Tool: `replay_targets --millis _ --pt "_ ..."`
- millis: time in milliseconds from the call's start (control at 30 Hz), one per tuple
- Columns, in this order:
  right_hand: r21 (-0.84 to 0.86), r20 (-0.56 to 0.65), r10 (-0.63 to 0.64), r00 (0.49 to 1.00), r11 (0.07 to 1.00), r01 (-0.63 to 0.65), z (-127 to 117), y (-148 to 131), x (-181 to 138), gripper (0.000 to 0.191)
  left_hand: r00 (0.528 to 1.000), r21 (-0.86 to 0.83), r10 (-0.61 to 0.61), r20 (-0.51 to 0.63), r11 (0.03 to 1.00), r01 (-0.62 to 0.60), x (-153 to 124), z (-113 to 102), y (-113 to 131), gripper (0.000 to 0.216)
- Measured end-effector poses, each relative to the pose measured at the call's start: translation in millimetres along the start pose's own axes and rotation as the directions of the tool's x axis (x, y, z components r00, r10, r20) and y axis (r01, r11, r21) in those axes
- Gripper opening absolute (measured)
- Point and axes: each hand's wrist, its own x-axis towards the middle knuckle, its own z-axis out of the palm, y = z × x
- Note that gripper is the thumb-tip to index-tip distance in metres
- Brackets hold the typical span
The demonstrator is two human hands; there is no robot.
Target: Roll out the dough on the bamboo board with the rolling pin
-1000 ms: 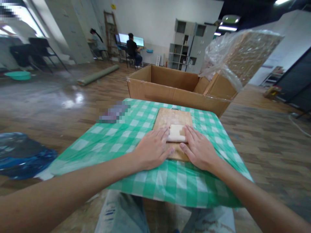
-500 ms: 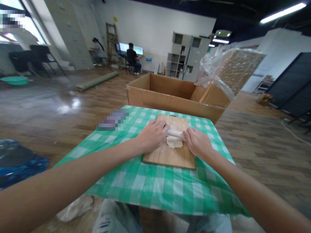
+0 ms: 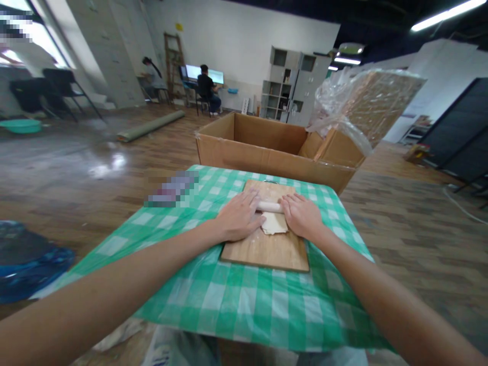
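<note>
A wooden board [image 3: 267, 249] lies on a table covered with a green and white checked cloth [image 3: 244, 300]. On the board is a flat, pale sheet of dough [image 3: 275, 224]. Its far edge is rolled into a small white roll [image 3: 270, 206]. My left hand [image 3: 239, 216] lies palm down on the left end of the roll, fingers stretched flat. My right hand [image 3: 303, 216] lies the same way on the right end. Both hands press on the roll and grip nothing.
An open cardboard box [image 3: 267, 147] stands just behind the table, with a plastic-wrapped brown pack [image 3: 366, 107] leaning out of its right side. A blue bag [image 3: 26, 259] lies on the wooden floor at left. Two people sit at computer screens far back.
One second ago my hands lay flat beside a folded dough piece near me. They have moved away from me, and the dough's far part is now rolled up under my fingers.
</note>
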Motion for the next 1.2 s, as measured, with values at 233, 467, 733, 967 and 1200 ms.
replay_targets --millis 233,467,733,967,1200 --pt "0.134 -0.042 0.020 0.999 0.991 -0.014 6 2 -9 0.057 1.000 -0.021 0.014 0.021 1.000 -0.013 -20 -11 12 0.070" --pt "0.199 0.002 -0.017 1.000 0.980 0.016 8 6 -14 0.064 0.998 -0.044 0.001 0.063 0.999 0.001 -31 -19 22 0.081" --pt "0.209 0.067 -0.038 0.997 0.978 0.024 8 18 6 0.061 0.989 -0.058 -0.025 0.142 0.998 0.033 -12 -21 10 0.080" --pt "0.127 0.161 -0.031 0.987 0.992 0.010 10 24 30 0.051 0.978 -0.045 -0.067 0.199 0.996 0.077 18 -21 -5 0.062" --pt "0.118 0.095 -0.011 0.995 0.993 -0.001 10 13 21 0.057 0.996 0.029 -0.031 0.084 0.999 0.029 2 -13 4 0.066"
